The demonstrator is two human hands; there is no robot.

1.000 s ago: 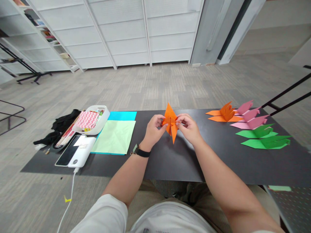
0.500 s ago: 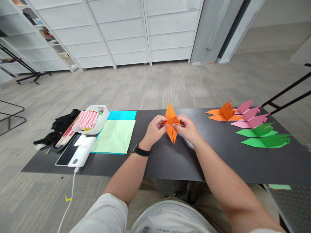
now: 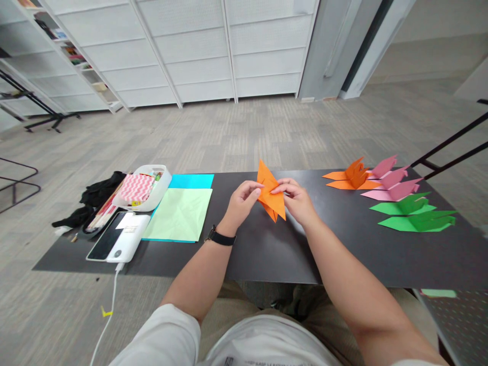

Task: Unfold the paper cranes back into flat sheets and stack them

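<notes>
An orange folded paper (image 3: pixel 271 192) is held between my two hands above the dark table (image 3: pixel 263 254). Its top point leans to the left, and two lower points spread beneath it. My left hand (image 3: pixel 245 199) pinches its left edge between thumb and fingers, with a black watch on the wrist. On the other side, my right hand (image 3: pixel 296 198) grips the right edge, its fingertips lying over the front of the paper.
Orange (image 3: pixel 354 175), pink (image 3: pixel 396 185) and green (image 3: pixel 419 221) folded papers stand at the right. Light green sheets (image 3: pixel 183 216) lie over blue ones at the left, beside a white basket (image 3: pixel 162 185), a phone (image 3: pixel 109 241) and a white device (image 3: pixel 131 244) with a cable.
The orange paper has turned and its shape has changed: a wide flap now covers the middle where a crossing band showed. My right fingers have shifted onto its front.
</notes>
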